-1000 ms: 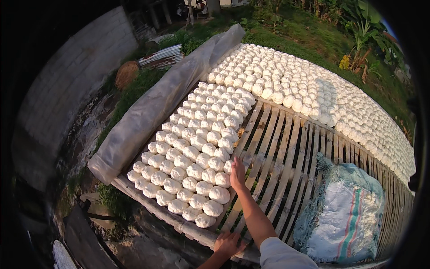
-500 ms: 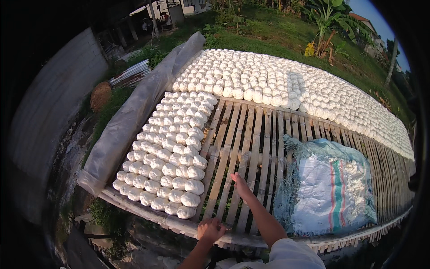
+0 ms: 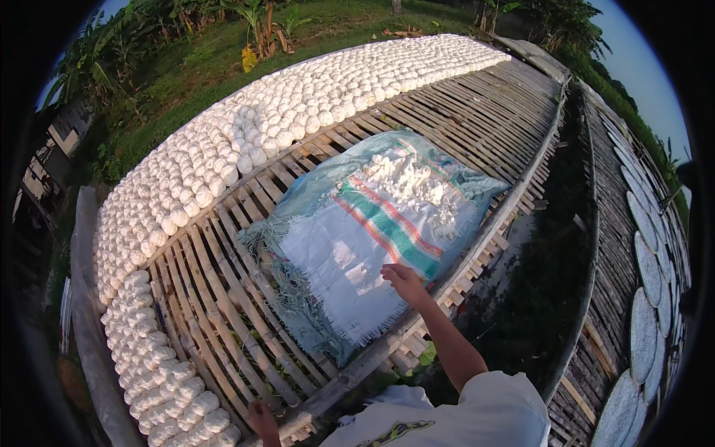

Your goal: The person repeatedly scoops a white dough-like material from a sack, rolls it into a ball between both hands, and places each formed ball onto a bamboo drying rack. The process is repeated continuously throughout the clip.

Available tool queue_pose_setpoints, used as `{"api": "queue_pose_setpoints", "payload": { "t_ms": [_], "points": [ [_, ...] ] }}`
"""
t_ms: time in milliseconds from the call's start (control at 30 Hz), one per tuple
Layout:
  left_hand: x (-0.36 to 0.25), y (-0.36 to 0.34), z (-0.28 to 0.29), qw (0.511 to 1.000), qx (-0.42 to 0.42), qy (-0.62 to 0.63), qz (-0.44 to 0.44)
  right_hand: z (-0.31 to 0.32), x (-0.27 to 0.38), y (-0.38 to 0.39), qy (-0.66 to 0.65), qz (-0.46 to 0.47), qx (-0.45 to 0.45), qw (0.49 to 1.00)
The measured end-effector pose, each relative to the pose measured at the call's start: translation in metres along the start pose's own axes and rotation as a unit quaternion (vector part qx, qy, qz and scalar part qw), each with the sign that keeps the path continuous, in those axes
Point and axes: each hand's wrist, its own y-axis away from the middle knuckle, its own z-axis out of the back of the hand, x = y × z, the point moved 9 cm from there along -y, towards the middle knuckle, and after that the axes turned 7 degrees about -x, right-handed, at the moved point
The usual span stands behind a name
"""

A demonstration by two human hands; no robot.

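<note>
My right hand (image 3: pixel 404 281) is over the near edge of a white woven sack (image 3: pixel 316 261) with green and red stripes. Its fingers are loosely bent and slightly apart, and nothing shows in them. Whether they touch the sack I cannot tell. White crumbly lumps (image 3: pixel 410 182) lie on the sack's far right part. The sack rests on a frayed blue-green sheet (image 3: pixel 279 231), spread over a rack of bamboo slats (image 3: pixel 223 276). My left hand (image 3: pixel 263 419) is low beside the rack's near rail, close to rows of white rounded bundles (image 3: pixel 175 387); its fingers are small and partly hidden.
Many more white bundles (image 3: pixel 216 160) cover the far side of the rack. A rolled plastic sheet (image 3: pixel 86 246) runs along its left end. To the right, past a dark gap, another slatted rack (image 3: pixel 588 357) bears round flat pale discs (image 3: pixel 644 335). Grass and banana plants stand behind.
The view has swung right, bringing the sack to the middle and the second rack into sight. My right hand has moved from above the bare slats to the sack's near edge.
</note>
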Motion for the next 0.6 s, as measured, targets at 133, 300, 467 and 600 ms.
{"api": "queue_pose_setpoints", "payload": {
  "t_ms": [133, 300, 467, 600],
  "points": [
    [-0.092, 0.016, -0.113, 0.977, 0.186, 0.070, -0.076, 0.126, -0.034, -0.080, 0.111, 0.042, -0.171, 0.978],
    [-0.216, 0.098, -0.208, 0.893, 0.291, 0.068, -0.336, 0.224, -0.057, -0.169, 0.313, 0.094, -0.332, 0.885],
    [-0.235, 0.140, -0.224, 0.850, 0.305, -0.019, -0.428, 0.250, -0.069, -0.224, 0.365, 0.013, -0.355, 0.861],
    [-0.228, 0.135, -0.228, 0.865, 0.325, -0.031, -0.381, 0.221, -0.052, -0.222, 0.455, -0.018, -0.326, 0.829]
  ]
}}
